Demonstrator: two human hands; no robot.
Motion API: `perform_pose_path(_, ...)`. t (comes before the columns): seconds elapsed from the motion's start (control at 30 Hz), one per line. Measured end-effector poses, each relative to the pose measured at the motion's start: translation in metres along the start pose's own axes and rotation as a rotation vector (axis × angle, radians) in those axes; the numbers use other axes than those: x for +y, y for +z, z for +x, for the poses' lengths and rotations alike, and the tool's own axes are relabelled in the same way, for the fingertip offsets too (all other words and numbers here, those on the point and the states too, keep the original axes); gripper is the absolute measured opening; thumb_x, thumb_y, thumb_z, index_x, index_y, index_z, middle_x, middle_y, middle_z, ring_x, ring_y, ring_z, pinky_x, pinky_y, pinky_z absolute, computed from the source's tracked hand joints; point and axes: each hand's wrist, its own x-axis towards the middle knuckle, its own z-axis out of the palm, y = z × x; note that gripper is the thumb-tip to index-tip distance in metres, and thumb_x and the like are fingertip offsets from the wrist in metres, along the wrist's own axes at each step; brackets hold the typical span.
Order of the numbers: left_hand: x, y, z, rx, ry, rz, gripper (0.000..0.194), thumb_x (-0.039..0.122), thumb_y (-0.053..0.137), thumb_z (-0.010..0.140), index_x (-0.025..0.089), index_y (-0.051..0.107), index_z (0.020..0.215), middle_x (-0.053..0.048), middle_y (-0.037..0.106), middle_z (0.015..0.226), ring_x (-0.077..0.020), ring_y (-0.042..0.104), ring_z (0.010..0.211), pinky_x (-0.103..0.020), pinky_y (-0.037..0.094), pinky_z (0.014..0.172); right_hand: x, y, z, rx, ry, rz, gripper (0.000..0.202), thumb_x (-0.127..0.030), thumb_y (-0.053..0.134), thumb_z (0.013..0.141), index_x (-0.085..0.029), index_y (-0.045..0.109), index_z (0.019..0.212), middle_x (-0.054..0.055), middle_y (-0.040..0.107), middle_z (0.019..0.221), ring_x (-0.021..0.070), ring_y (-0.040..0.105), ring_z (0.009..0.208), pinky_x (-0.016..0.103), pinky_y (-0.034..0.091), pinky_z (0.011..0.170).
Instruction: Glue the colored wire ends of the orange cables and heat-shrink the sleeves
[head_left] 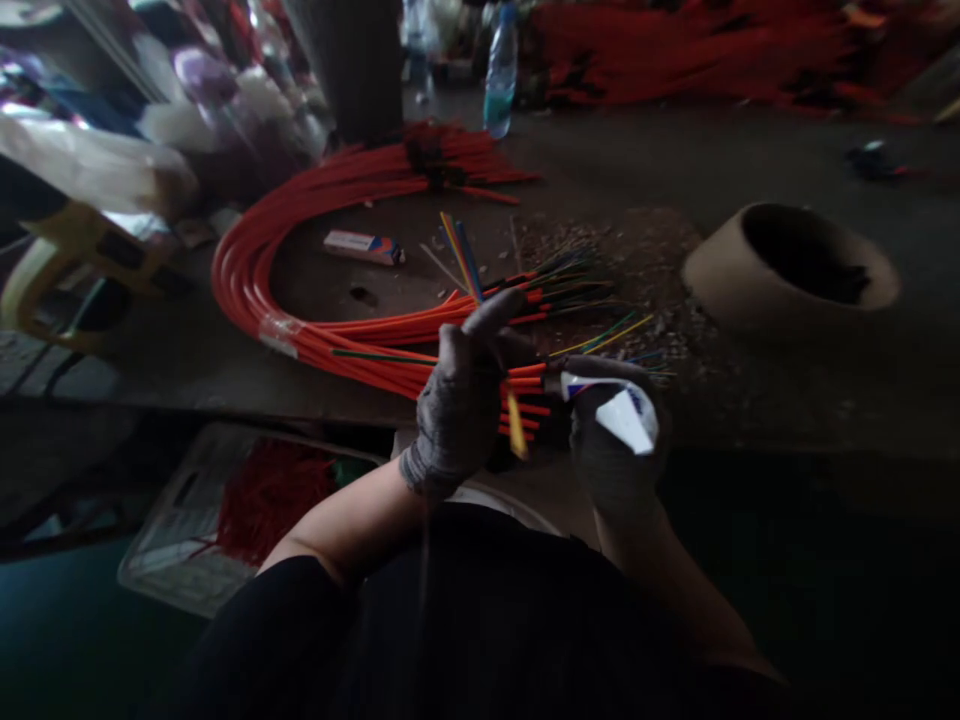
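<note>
My left hand (pixel 459 415), in a grey glove, is closed in front of a bundle of orange cables (pixel 375 370). Thin coloured strands (pixel 459 250) in yellow, red and blue stick up from its grip, and a yellow end (pixel 516 425) hangs below its fingers. Whether these are wires or sleeves I cannot tell. Gloved too, my right hand (pixel 619 465) is wrapped round a crumpled white squeeze tube (pixel 626 420) with blue print. The tube's nozzle end points left toward the cable ends. Fine coloured wires (pixel 600 335) fan out from the cables, partly hidden behind my hands.
The cables curve back in a loop (pixel 232 250) on the dark bench. Inside it lies a small box (pixel 364 247). A cardboard ring (pixel 720 265) stands right, a water bottle (pixel 500 80) behind, a yellow-handled tool (pixel 75 260) left. Below left is a crate (pixel 165 560) with red strands.
</note>
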Motion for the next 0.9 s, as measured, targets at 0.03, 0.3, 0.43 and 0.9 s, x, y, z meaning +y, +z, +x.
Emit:
perform_pose_path(0.03, 0.003, -0.004, -0.005, -0.038, 0.018, -0.015, 0.076, 0.045, -0.017, 0.102, 0.027, 0.035, 0.155, -0.009, 0.062, 0.144, -0.0205, 0.061, 0.132, -0.043, 0.054, 0.109, -0.002, 0.004, -0.004, -0.022, -0.035, -0.019, 0.013, -0.028, 0.063, 0.095, -0.034, 0.073, 0.101, 0.002, 0.073, 0.101, 0.0204, 0.069, 0.091, 0.038, 0.058, 0.081)
perform_pose_path(0.3, 0.008, -0.017, -0.015, -0.159, 0.114, 0.277, 0.056, 0.052, 0.018, 0.109, 0.046, 0.003, 0.163, 0.005, 0.031, 0.168, -0.0289, 0.039, 0.152, -0.050, 0.053, 0.110, -0.002, 0.020, 0.005, -0.084, -0.257, -0.140, 0.017, -0.020, 0.059, 0.097, -0.028, 0.073, 0.101, 0.002, 0.073, 0.100, 0.0185, 0.069, 0.096, 0.034, 0.057, 0.087)
perform_pose_path(0.43, 0.002, -0.023, -0.012, -0.098, 0.203, 0.077, 0.065, 0.052, -0.004, 0.106, 0.038, 0.030, 0.160, 0.002, 0.033, 0.168, -0.0252, 0.031, 0.156, -0.049, 0.046, 0.119, 0.003, 0.022, 0.009, -0.047, -0.351, -0.176, 0.016, -0.013, 0.061, 0.092, -0.025, 0.072, 0.094, 0.000, 0.072, 0.090, 0.0161, 0.069, 0.084, 0.030, 0.058, 0.076)
perform_pose_path(0.9, 0.036, -0.057, 0.083, -0.038, 0.257, 0.012, 0.017, 0.031, 0.060, 0.099, 0.016, 0.069, 0.099, -0.003, 0.073, 0.079, -0.0121, 0.066, 0.065, -0.024, 0.053, 0.057, 0.004, 0.019, 0.061, -0.106, -0.449, -0.221, 0.017, -0.020, 0.059, 0.096, -0.028, 0.074, 0.099, 0.001, 0.073, 0.089, 0.0171, 0.068, 0.082, 0.034, 0.056, 0.076)
